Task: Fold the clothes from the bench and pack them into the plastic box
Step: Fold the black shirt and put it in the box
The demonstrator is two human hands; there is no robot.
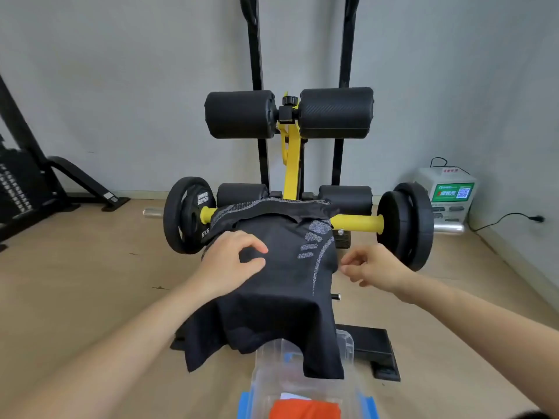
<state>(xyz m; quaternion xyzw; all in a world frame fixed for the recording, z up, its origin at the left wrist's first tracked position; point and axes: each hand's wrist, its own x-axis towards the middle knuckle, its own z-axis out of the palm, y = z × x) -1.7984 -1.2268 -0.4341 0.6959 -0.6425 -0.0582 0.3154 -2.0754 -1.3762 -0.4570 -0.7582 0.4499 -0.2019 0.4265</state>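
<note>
A black garment (281,285) with grey patterned stripes lies spread over the bench, its lower edges hanging down over the near end. My left hand (233,261) rests on its left side, thumb and fingers curled as if pinching a fold of the cloth. Just off the garment's right edge hovers my right hand (372,266), fingers bent and apart, with nothing in it. A clear plastic box (302,379) with blue clips stands at the bottom centre, partly under the hanging cloth. Orange clothing (304,409) lies inside it.
The bench belongs to a black and yellow gym machine (292,152) with roller pads and weight plates (186,214) on either side. Its black base foot (372,349) sits right of the box. A white charging station (444,192) stands by the wall at right.
</note>
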